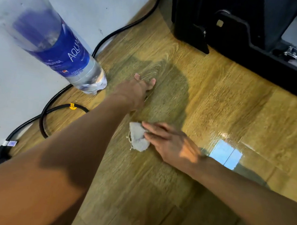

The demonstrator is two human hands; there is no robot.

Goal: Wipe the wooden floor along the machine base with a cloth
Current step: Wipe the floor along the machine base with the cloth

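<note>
- The cloth (138, 138), a small grey-white rag with frayed threads at its edge, is being pressed flat onto the wooden floor (217, 100) about midway between the floor's wall-side edge and the edge taken up by the machine.
- It is being covered on its right side by the right hand (170, 144), whose fingers are being held straight and close together, laid over the rag rather than curled round it; the left part of the cloth is being left uncovered.
- The left hand (137, 91) is being planted palm down on the boards just beyond the cloth, apart from it, with the fingers stretched forward and slightly spread; nothing is being held in it.
- A darker patch of floor is being shown around and beyond the left hand; whether it is damp or shadow cannot be told.
- The black machine base (241, 30) is being seen along the far right edge of the floor, well apart from the cloth and from both hands.
- A clear plastic bottle (60, 42) with a blue label is being stood on the floor at its wall-side edge, near the left hand, with a little water in its bottom.
- A black cable (126, 28) is being run along that same edge against the pale wall (10, 100), looping once on the boards, with a yellow tag (72, 106) on it.
- A bright blue-white reflection (225, 154) is being thrown on the glossy boards just behind the right wrist.
</note>
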